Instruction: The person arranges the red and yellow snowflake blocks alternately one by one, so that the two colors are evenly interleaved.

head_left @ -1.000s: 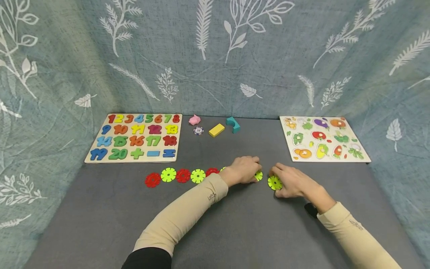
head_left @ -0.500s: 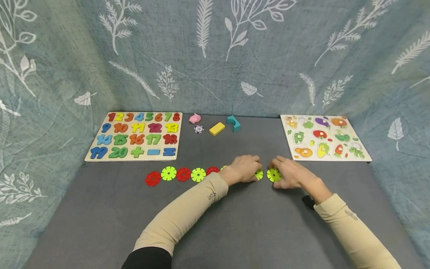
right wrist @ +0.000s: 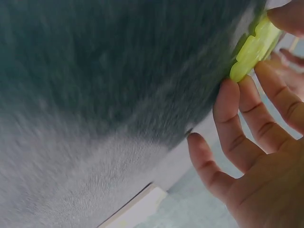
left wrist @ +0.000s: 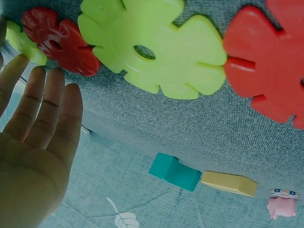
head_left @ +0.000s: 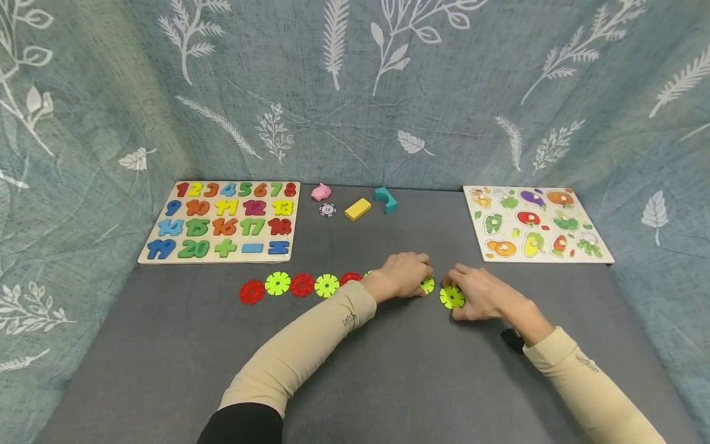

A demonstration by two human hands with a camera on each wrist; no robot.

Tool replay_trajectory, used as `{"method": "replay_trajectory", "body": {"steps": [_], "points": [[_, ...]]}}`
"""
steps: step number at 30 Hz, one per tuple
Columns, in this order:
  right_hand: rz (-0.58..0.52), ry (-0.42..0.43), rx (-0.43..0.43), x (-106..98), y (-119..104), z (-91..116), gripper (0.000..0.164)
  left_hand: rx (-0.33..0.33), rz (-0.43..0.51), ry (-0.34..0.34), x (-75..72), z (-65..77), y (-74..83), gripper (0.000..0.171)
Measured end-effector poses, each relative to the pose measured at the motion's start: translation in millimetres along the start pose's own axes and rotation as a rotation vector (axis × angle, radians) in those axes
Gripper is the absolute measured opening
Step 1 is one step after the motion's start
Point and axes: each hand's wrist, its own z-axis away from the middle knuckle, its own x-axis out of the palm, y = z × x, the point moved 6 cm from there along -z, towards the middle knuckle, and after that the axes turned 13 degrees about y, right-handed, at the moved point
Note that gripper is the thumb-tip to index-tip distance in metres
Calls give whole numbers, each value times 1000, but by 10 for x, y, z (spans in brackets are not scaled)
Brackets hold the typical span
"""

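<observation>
A row of notched plastic discs, red and yellow-green by turns, lies across the table; a red disc is at its left end. My left hand is over the right end of the row and hides some discs. Its thumb and fingers are at opposite edges of the yellow-green end disc; in the left wrist view that disc is at the fingertips. My right hand pinches another yellow-green disc between thumb and fingers, a small gap right of the end disc. The right wrist view shows this disc edge-on.
A number puzzle board lies at the back left, a vegetable puzzle board at the back right. Between them are a pink pig figure, a poker chip, a yellow block and a teal arch block. A patterned curtain hangs behind.
My right hand moved its yellow-green disc slightly away from me, level with the end disc, then back towards me. My left hand stayed on the end disc. The head view shifted slightly.
</observation>
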Motion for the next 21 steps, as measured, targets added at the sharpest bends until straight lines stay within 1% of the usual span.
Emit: {"method": "replay_trajectory", "body": {"steps": [6, 10, 13, 15, 18, 21], "points": [[19, 0, -86, 46, -191, 109, 44, 3, -5, 3, -2, 0, -5, 41], [35, 44, -191, 61, -378, 161, 43, 0, 0, 3, 4, 1, -8, 40], [25, 79, -303, 85, -582, 201, 43, 2, 1, 4, 4, 6, -7, 40], [6, 85, -375, 115, -743, 228, 42, 3, 1, 4, 2, 10, -7, 40], [-25, 64, -467, 187, -988, 255, 43, 5, -3, 2, 0, 15, -5, 41], [-32, 40, -552, 264, -1225, 258, 44, 7, -3, 0, 3, 22, -3, 41]]}}
